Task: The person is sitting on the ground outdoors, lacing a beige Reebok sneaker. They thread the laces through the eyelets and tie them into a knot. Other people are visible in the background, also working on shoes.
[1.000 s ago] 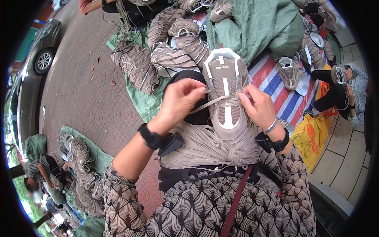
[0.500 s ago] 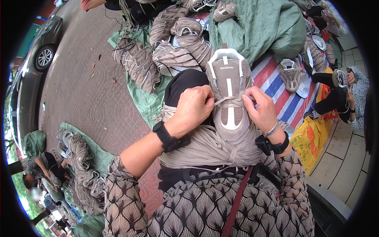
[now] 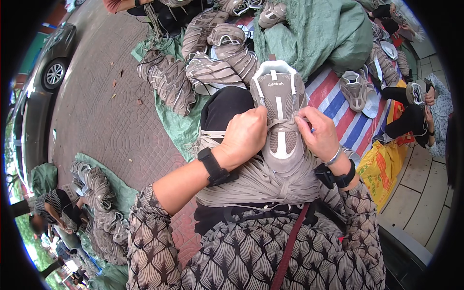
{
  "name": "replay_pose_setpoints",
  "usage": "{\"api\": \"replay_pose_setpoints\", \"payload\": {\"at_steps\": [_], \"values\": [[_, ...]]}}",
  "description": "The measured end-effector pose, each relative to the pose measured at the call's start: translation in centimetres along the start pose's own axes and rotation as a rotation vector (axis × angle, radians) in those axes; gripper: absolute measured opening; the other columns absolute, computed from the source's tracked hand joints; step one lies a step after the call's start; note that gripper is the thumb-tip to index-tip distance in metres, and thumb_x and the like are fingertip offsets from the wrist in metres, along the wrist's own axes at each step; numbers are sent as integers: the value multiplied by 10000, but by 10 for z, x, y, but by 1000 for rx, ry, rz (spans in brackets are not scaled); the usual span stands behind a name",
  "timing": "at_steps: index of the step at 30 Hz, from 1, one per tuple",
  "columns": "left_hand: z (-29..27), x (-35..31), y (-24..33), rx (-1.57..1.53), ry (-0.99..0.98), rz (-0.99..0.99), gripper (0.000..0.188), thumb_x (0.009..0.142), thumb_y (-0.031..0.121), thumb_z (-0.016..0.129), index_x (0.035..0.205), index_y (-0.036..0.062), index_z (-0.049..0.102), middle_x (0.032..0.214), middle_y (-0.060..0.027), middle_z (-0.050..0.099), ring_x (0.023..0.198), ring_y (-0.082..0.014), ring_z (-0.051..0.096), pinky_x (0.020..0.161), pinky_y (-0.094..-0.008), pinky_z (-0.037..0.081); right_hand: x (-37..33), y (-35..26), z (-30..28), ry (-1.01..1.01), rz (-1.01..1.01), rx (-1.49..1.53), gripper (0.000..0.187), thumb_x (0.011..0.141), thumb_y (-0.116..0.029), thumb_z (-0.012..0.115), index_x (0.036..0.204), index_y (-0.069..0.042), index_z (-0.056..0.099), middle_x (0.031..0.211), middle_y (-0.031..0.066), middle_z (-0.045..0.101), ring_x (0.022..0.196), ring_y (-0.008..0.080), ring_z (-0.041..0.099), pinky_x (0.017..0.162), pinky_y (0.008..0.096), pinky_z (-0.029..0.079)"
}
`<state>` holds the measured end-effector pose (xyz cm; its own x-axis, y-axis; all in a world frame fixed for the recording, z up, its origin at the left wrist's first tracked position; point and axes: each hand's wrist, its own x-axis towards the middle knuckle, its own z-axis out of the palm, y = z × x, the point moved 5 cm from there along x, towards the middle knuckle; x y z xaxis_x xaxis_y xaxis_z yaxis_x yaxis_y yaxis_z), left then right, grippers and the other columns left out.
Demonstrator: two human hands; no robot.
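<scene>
A taupe sneaker upper [image 3: 279, 92] with white trim lies on my lap, its toe pointing toward me. Flat beige shoelace [image 3: 282, 124] crosses its tongue. My left hand [image 3: 247, 131] is closed in a pinch at the left side of the shoe, on the lace; the fingertips are partly hidden. At the right side, my right hand [image 3: 319, 129] pinches the lace between thumb and forefinger. Beneath the toe, a thick bundle of loose beige laces [image 3: 251, 186] is tied across my lap.
Piled sneakers [image 3: 166, 79] lie ahead on green sacking [image 3: 179, 130], beside a bulky green sack [image 3: 328, 36]. A striped sheet [image 3: 333, 104] bears another sneaker [image 3: 355, 89]. Co-workers sit at right and lower left. A dark car [image 3: 41, 87] stands at far left.
My left hand has turned, its knuckles now nearer the shoe, and its forearm has shifted slightly right. The right hand has barely moved.
</scene>
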<state>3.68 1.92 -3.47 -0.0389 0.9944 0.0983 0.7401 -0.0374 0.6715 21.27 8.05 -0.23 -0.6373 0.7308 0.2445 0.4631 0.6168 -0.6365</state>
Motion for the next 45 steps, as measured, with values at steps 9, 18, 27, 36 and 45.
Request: {"api": "replay_pose_setpoints", "payload": {"at_steps": [9, 18, 27, 36, 45], "values": [[-38, 8, 25, 330, -78, 382, 425, 703, 146, 778, 1084, 126, 591, 1063, -77, 597, 1079, -276, 566, 875, -416, 451, 38, -24, -35, -268, -454, -312, 456, 682, -161, 779, 1098, -78, 612, 1175, 67, 565, 1139, 275, 521, 990, 429, 390], [-26, 41, 7, 317, -406, 656, 168, 756, 236, 733, 806, 115, 628, 900, -27, 574, 977, -227, 544, 944, -420, 354, 75, -3, -8, -778, -653, -403, 202, 692, -231, 786, 774, -113, 645, 837, 38, 554, 981, 240, 550, 927, 399, 391], [-13, 55, 4, 263, -465, 277, 136, 700, 240, 667, 692, 107, 695, 749, -54, 622, 853, -251, 591, 837, -393, 347, 61, 5, 10, -638, -313, -460, 216, 761, -235, 578, 662, -88, 702, 795, 86, 615, 951, 276, 586, 1033, 451, 315], [-38, 89, -19, -699, -234, -152, 64, 859, 81, 655, 846, 27, 687, 800, 39, 636, 728, -36, 538, 666, -201, 445, 129, 43, 14, -295, 107, 212, 176, 811, -204, 605, 779, -45, 670, 793, 115, 648, 780, 237, 610, 742, 391, 476], [-72, 152, -38, -639, -52, -57, 153, 904, 170, 689, 901, 19, 668, 813, 41, 600, 732, -31, 489, 635, -208, 399, 179, 13, 29, -408, 681, 839, 201, 989, -177, 407, 1060, -22, 512, 785, 84, 606, 514, 125, 557, 400, 280, 474]]}}
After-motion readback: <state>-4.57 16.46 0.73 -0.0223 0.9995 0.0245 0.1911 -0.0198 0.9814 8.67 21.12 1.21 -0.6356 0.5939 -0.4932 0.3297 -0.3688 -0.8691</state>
